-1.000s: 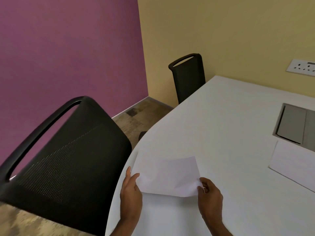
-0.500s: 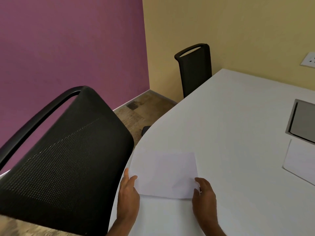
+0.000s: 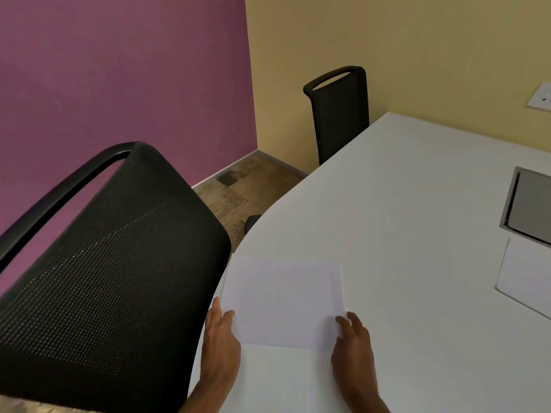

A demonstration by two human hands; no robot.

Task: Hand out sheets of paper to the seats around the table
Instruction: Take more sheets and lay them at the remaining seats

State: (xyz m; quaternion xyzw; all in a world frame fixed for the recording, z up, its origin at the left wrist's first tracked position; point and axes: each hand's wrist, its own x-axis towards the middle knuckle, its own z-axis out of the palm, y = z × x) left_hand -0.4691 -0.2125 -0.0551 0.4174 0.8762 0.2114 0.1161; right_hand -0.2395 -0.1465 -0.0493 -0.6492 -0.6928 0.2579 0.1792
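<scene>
Near the lower middle of the frame, a sheet of paper point(image 3: 283, 302) is lying flat at the curved left edge of the white table point(image 3: 402, 204), its far left corner just overhanging beside the near chair point(image 3: 113, 278). Bare tabletop is stretching toward the upper right. Left hand point(image 3: 220, 338) and right hand point(image 3: 353, 344) are resting with loosely spread fingers on its near corners, gripping nothing. A second sheet point(image 3: 527, 275) is lying at right, below a recessed panel point(image 3: 530, 207).

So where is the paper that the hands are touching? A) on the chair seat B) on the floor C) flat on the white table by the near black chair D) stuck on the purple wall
C: the sheet of paper lies flat on the white table, next to the near black chair, with the left hand and right hand at its near corners.
</scene>
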